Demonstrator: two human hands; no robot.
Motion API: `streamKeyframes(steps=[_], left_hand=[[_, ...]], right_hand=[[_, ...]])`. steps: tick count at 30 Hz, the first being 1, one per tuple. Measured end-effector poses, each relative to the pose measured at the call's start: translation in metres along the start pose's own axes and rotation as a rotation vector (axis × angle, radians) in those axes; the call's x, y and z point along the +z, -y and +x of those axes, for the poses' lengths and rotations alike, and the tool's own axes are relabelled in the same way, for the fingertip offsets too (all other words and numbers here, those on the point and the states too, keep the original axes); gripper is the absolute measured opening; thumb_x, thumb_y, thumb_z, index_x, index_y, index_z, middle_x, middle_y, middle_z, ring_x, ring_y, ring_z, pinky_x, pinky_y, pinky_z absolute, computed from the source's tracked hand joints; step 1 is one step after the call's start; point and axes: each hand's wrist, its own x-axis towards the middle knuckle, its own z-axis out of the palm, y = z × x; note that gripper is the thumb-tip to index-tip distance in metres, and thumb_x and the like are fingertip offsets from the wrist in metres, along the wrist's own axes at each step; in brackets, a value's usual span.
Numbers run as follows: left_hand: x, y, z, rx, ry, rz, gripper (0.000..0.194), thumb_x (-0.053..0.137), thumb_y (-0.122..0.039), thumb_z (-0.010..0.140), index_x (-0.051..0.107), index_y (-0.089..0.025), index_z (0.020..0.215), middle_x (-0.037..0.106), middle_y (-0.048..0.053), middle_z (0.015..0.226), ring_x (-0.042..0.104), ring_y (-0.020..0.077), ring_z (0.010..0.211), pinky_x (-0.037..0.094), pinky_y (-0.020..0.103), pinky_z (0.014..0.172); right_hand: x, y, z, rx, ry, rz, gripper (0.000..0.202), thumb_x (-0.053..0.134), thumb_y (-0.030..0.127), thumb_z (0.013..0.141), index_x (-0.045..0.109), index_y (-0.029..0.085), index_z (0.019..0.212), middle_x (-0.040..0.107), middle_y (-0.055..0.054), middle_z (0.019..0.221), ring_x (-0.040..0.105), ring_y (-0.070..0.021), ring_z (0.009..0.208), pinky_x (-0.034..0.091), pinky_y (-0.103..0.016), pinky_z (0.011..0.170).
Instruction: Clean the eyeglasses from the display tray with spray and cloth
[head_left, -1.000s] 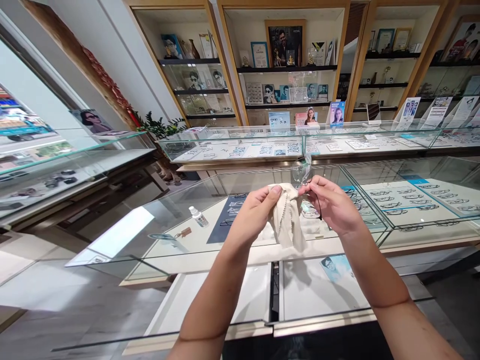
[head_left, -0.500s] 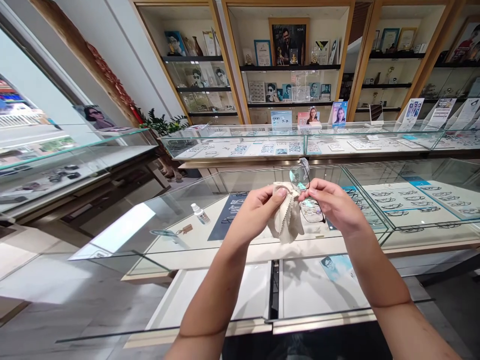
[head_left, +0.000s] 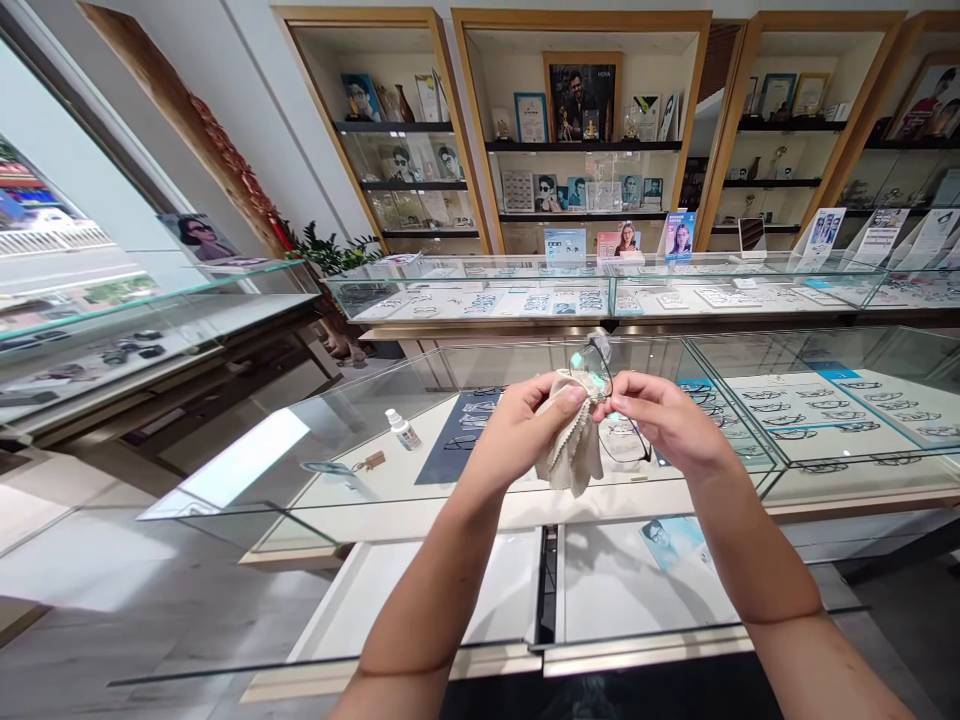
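Both my hands are raised over the glass display counter. My left hand pinches a beige cleaning cloth with a zigzag edge, its loose end hanging down. The cloth touches the eyeglasses, a thin dark-framed pair held on edge, one lens above the other. My right hand grips the frame near its middle between thumb and fingers. The upper lens shows a green reflection and partly meets the cloth. Fingers and cloth hide part of the frame.
A white spray bottle stands on the counter at the left, near a small brown tag. Rows of eyeglass frames lie under the glass at right. Open white drawers sit below my arms. Another glass showcase runs behind.
My left hand has shifted slightly right with the cloth, which now covers more of the upper lens's lower edge. The eyeglasses have tilted a little in my right hand.
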Motion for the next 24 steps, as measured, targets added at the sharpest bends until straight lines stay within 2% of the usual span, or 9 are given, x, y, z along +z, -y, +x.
streamKeyframes(steps=[8, 14, 17, 24], left_hand=[[0.003, 0.0, 0.001, -0.033, -0.068, -0.177, 0.049, 0.087, -0.061, 0.079, 0.074, -0.014, 0.087, 0.069, 0.004, 0.079, 0.058, 0.0142, 0.07, 0.048, 0.024, 0.065], [0.005, 0.006, 0.005, -0.046, -0.075, -0.363, 0.047, 0.095, -0.051, 0.073, 0.076, -0.015, 0.096, 0.074, 0.003, 0.08, 0.068, 0.0167, 0.074, 0.055, 0.026, 0.07], [0.007, 0.006, 0.006, -0.052, -0.056, -0.401, 0.051, 0.101, -0.043, 0.065, 0.077, -0.015, 0.1, 0.076, 0.003, 0.08, 0.068, 0.015, 0.072, 0.056, 0.025, 0.071], [0.015, 0.009, 0.008, 0.021, 0.003, -0.422, 0.046, 0.103, -0.036, 0.063, 0.069, -0.017, 0.088, 0.068, -0.003, 0.065, 0.062, 0.0109, 0.054, 0.051, 0.022, 0.056]], right_hand=[[-0.002, -0.002, 0.0, 0.038, 0.057, -0.007, 0.034, 0.087, 0.051, 0.083, 0.068, 0.023, 0.079, 0.076, -0.001, 0.082, 0.067, -0.0193, 0.086, 0.047, -0.035, 0.088], [-0.002, -0.005, 0.003, 0.08, 0.101, 0.048, 0.037, 0.089, 0.051, 0.081, 0.067, 0.022, 0.081, 0.076, -0.001, 0.081, 0.066, -0.0178, 0.085, 0.046, -0.033, 0.086], [-0.001, -0.006, 0.004, 0.081, 0.108, 0.075, 0.039, 0.091, 0.052, 0.079, 0.066, 0.022, 0.078, 0.076, -0.001, 0.08, 0.065, -0.0175, 0.084, 0.047, -0.033, 0.087], [0.002, -0.009, 0.005, 0.093, 0.154, 0.079, 0.038, 0.091, 0.052, 0.079, 0.071, 0.02, 0.082, 0.075, -0.003, 0.083, 0.066, -0.0184, 0.086, 0.05, -0.036, 0.092]])
